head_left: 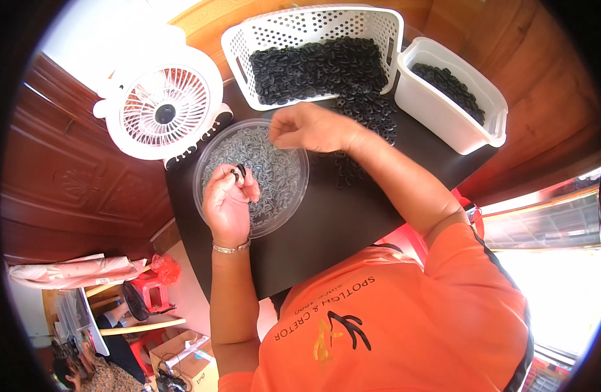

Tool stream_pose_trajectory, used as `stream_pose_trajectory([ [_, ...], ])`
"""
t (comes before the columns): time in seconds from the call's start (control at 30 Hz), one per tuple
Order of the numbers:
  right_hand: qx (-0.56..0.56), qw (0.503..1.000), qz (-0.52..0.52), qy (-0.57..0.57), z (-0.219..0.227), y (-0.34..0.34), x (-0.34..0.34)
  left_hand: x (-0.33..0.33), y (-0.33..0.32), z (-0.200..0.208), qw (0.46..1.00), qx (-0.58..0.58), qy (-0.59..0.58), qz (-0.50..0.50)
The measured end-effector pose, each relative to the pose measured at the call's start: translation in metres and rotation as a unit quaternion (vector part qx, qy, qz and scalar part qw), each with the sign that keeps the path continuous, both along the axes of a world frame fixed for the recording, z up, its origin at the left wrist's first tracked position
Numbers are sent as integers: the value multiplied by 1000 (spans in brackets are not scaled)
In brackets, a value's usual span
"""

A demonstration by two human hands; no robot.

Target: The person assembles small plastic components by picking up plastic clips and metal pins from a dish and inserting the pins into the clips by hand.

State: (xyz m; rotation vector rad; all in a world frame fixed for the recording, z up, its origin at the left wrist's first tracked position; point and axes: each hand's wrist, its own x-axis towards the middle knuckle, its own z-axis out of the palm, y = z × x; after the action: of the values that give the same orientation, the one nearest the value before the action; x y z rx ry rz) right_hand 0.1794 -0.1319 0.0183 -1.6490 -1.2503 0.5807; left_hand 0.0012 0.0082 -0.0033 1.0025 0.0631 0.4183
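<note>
My left hand [227, 204] is closed over the near left part of a round clear tray [303, 189]. Between its thumb and fingers it pinches a small black oval plastic part [239, 171]. The tray is full of small greyish, see-through slender pieces [274, 171]. My right hand [310, 129] hovers above the tray's far right edge with its fingers drawn together. Whatever it may hold is hidden. Just beyond it, a heap of loose black oval parts [366, 117] spreads over the dark tabletop [300, 242].
A white perforated basket [313, 16] holds many black parts at the back. Right of it stands a white bin [438, 117] with more of them. A white fan [164, 112] is at the table's left corner. Stools, a cardboard box [189, 366] and a person occupy the lower left.
</note>
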Motion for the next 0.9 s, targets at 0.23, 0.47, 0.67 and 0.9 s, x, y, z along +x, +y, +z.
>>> stream_pose_trajectory([
  [0.23, -190, 953, -68, -226, 13, -15, 22, -2, 5, 4, 999, -6, 6, -37],
  [0.47, -9, 992, 106, 67, 11, 7, -38, 3, 0, 3, 998, 47, 34, -36],
  [0.67, 3, 998, 51, -23, 9, 9, -55, -2, -3, 6, 991, 120, 65, -15],
  [0.9, 29, 999, 22, -22, 6, 7, -50, 2, -5, -3, 992, 84, 91, 21],
])
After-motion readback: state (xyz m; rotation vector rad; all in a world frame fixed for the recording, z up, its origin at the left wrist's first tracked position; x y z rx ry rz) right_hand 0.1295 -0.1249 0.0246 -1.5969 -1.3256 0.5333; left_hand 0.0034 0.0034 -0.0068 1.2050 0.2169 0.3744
